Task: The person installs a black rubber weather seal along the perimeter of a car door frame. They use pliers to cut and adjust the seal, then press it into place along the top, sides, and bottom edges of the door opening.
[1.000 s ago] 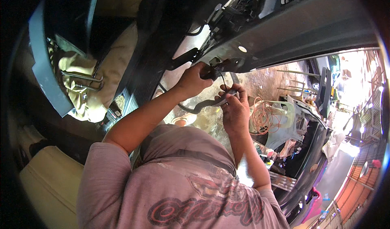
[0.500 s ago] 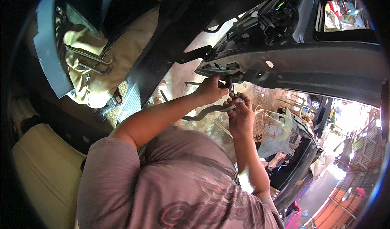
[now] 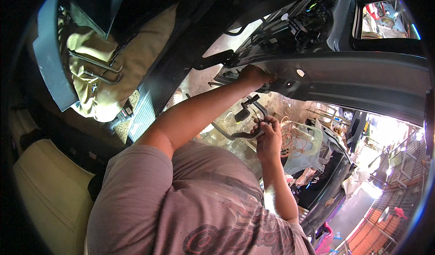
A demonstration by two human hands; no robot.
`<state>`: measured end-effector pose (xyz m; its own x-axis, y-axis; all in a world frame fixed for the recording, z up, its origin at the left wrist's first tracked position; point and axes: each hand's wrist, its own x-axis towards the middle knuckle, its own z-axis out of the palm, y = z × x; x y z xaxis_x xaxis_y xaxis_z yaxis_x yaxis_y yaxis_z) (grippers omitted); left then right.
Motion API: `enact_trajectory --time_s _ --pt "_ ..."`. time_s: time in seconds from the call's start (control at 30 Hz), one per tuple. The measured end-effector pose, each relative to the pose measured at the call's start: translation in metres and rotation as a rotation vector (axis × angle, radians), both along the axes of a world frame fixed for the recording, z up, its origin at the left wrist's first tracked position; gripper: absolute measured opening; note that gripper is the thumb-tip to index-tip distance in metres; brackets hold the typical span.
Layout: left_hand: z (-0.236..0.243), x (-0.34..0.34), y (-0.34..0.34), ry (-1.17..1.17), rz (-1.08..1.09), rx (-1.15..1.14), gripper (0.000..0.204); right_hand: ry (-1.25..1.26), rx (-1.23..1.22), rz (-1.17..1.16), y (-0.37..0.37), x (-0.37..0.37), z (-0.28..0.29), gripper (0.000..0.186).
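Note:
My left hand (image 3: 256,76) is raised against the lower end of a bare dark vehicle door (image 3: 362,71). It touches the metal near a small hole, and most of its fingers are hidden. Below it, my right hand (image 3: 269,136) is closed around a long, bendy dark rubber strip (image 3: 236,136). One length of the strip hangs away to the left. From the held part, a thin end rises to a flat black piece (image 3: 243,115) dangling under my left forearm.
Bent metal rods (image 3: 97,64) lie on tan cloth at the upper left. A tan seat (image 3: 54,187) is at the lower left. To the right stand a pale green plastic chair (image 3: 312,139), a coil of orange cord (image 3: 290,141) and a dark car part (image 3: 326,200).
My left hand has let go of the black piece and moved up to the door. My right hand still holds the strip, slightly lower, and the black piece now dangles free.

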<state>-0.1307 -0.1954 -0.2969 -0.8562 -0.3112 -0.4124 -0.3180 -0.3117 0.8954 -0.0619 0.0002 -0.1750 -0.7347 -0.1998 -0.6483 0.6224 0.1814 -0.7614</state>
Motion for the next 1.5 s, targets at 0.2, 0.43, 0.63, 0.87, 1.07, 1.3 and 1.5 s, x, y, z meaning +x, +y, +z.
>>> enact_trajectory --time_s 0.2,0.43,0.63,0.87,1.07,1.3,1.5 --pt "-0.01 -0.007 0.009 0.012 0.052 0.118 0.043 -0.01 -0.024 -0.011 0.011 0.006 0.0 0.032" --pt "0.001 -0.02 0.01 -0.016 0.053 -0.138 0.045 -0.024 -0.016 -0.016 0.018 0.009 -0.003 0.034" --pt "-0.042 0.008 -0.006 -0.274 -0.071 -0.419 0.05 -0.015 -0.032 -0.011 0.022 0.007 0.006 0.035" --pt "-0.105 0.103 -0.035 -0.257 -0.197 -0.588 0.033 -0.026 -0.084 -0.083 0.031 0.01 0.018 0.036" --pt "-0.139 0.141 -0.028 -0.245 -0.129 -0.874 0.039 -0.025 -0.164 -0.089 0.024 0.009 0.033 0.036" --pt "-0.052 0.155 -0.036 -0.266 -0.228 -0.709 0.028 -0.026 -0.28 -0.081 0.017 0.016 0.051 0.039" --pt "-0.037 0.165 -0.025 -0.022 -0.221 -0.707 0.015 -0.003 -0.357 -0.106 0.014 0.016 0.064 0.04"
